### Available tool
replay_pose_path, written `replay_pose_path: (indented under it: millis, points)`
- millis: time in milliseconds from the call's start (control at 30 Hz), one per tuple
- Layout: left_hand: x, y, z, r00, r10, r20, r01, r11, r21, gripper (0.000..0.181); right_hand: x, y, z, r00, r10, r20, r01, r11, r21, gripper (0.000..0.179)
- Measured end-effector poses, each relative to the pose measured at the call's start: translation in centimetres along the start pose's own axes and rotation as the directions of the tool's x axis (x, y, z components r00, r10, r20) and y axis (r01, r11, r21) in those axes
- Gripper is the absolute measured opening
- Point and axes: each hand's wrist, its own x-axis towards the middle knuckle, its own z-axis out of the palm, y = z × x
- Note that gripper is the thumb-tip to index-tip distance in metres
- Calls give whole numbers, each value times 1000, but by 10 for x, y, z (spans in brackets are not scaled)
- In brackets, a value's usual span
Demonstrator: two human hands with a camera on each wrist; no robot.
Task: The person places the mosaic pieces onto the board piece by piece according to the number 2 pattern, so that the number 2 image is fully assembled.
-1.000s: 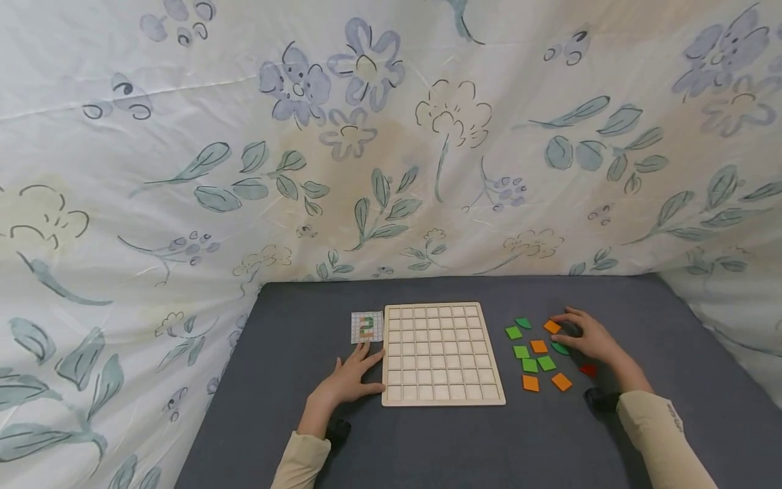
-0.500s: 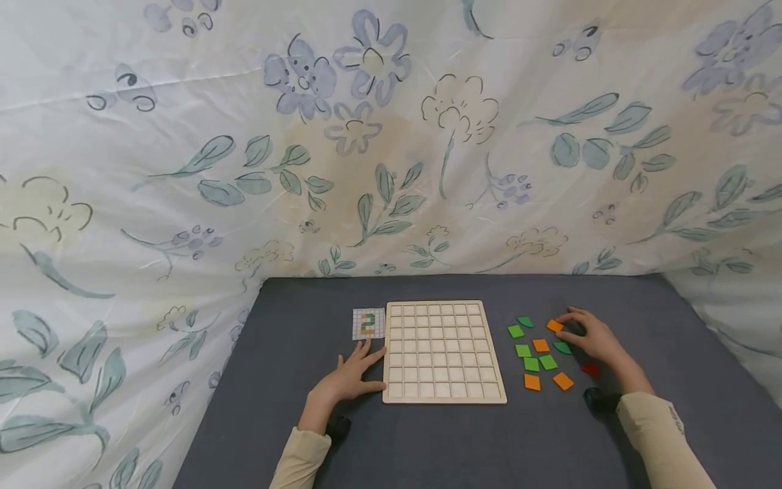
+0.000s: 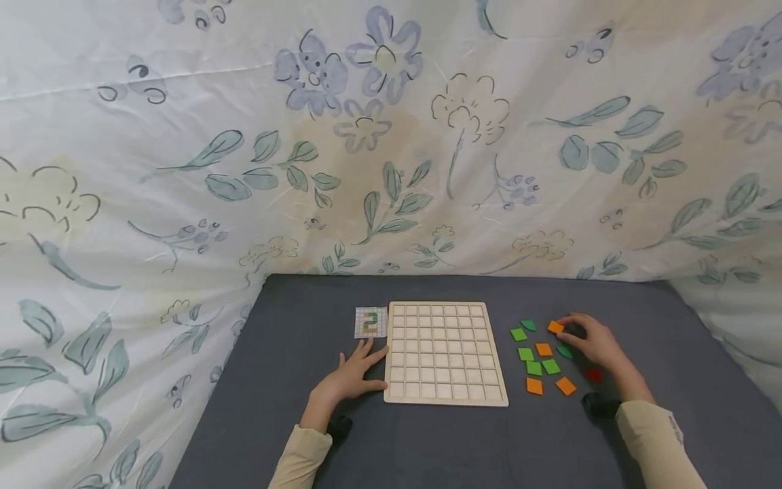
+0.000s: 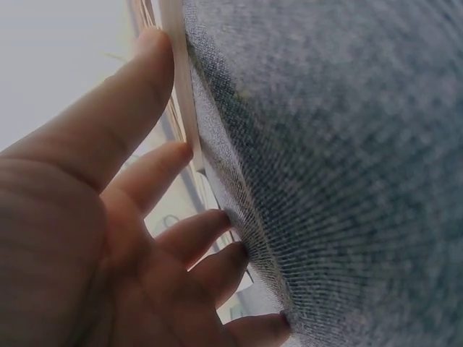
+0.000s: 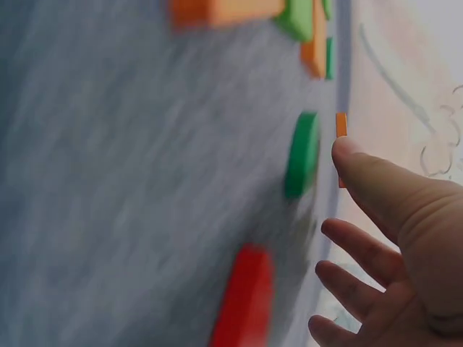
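In the head view my right hand [image 3: 595, 343] is at the far side of a group of loose tiles, thumb and forefinger pinching an orange square tile [image 3: 555, 327]. The right wrist view has that orange tile [image 5: 341, 124] standing out past the thumb tip, the other fingers spread. A green curved-edge tile [image 5: 302, 155] and a red tile [image 5: 242, 300] lie near this hand. My left hand [image 3: 345, 380] lies with spread fingers beside the pale wooden grid board [image 3: 446, 404]. Its thumb and forefinger touch the board's left edge [image 4: 181, 87].
A small printed pattern card [image 3: 370, 322] lies at the board's upper left corner. Several green and orange tiles, among them a green square [image 3: 534, 368] and an orange square [image 3: 565, 386], are scattered right of the board. A floral cloth [image 3: 391, 170] hangs behind the grey table [image 3: 427, 448].
The right thumb and forefinger have drawn in to the near edge of the orange tile. The left hand keeps its place at the board. The head view has shifted slightly.
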Motion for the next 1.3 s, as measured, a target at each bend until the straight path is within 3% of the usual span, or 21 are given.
replay_pose_path:
  millis: [233,433,667,1300]
  points:
    - [0,-2,3,1000,8,-17,-7,1000,25,71,3,-22,2,995,-88,-35,91,994,63,40]
    - [1,-5,3,999,19,-34,-16,996,90,71,8,-48,6,991,-126,-43,130,987,93,39]
    - [0,-5,3,999,23,-34,-20,995,103,71,12,-73,17,982,-176,-63,183,975,126,35]
    - [-1,-3,3,999,27,-27,-24,994,109,71,24,-112,56,963,-264,-49,268,933,239,33]
